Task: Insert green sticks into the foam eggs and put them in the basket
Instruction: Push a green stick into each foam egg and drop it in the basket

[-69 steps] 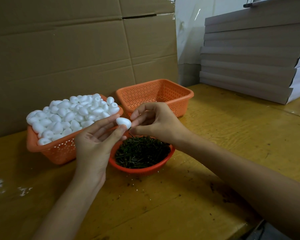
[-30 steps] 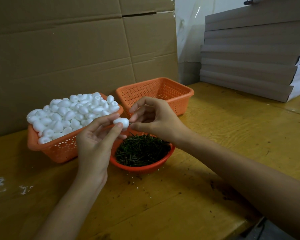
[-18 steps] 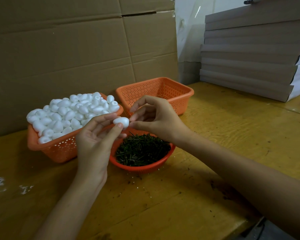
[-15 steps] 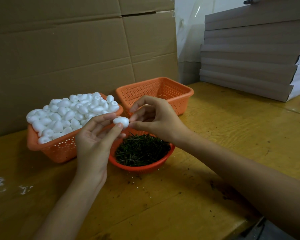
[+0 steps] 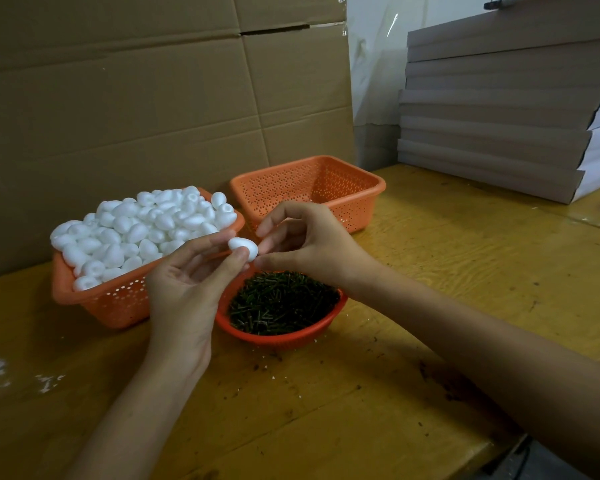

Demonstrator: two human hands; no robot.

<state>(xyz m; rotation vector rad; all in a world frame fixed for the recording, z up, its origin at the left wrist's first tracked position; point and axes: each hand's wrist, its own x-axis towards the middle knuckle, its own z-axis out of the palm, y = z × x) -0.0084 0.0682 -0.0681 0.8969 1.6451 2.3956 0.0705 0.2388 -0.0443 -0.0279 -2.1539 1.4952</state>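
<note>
Partly thumb-hidden foam egg [image 5: 246, 244], left hand [image 5: 187, 282]

My left hand [image 5: 187, 282] pinches a foam egg [image 5: 244, 248] over the red bowl [image 5: 278, 339] of green sticks [image 5: 281, 303] on the counter [image 5: 465, 271]; my right hand [image 5: 309, 247] sets thumb and forefinger against the egg's end.

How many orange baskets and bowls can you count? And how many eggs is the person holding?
Baskets: 2, the egg basket and the far basket
Bowl of green sticks: 1
Egg in the left hand: 1
Total: 4
</note>
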